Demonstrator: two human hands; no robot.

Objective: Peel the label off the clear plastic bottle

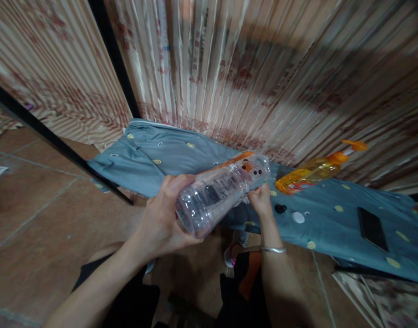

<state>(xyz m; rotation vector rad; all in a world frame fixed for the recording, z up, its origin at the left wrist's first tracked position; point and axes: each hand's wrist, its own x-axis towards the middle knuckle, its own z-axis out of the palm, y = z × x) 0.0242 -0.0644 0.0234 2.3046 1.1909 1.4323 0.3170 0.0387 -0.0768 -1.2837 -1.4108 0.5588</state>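
A large clear plastic bottle (216,196) with an orange stripe and a small orange-and-black print is held tilted above the blue cloth. My left hand (168,212) is wrapped around its near left end, thumb on top. At the far right end, my right hand (260,198) presses against the bottle's underside, its fingers partly hidden behind the plastic. Just beyond that hand, a pump bottle (306,173) of yellow-orange liquid leans on the cloth. A small black cap-like piece (280,208) and a white round disc (298,217) lie close to my right wrist.
The blue cloth (175,150) with yellow prints covers a narrow bench or table. A black phone (373,228) rests on its right part. Behind hangs a striped, flowered curtain (209,68). Dark metal posts (116,59) rise at the left, above brown floor tiles (34,246).
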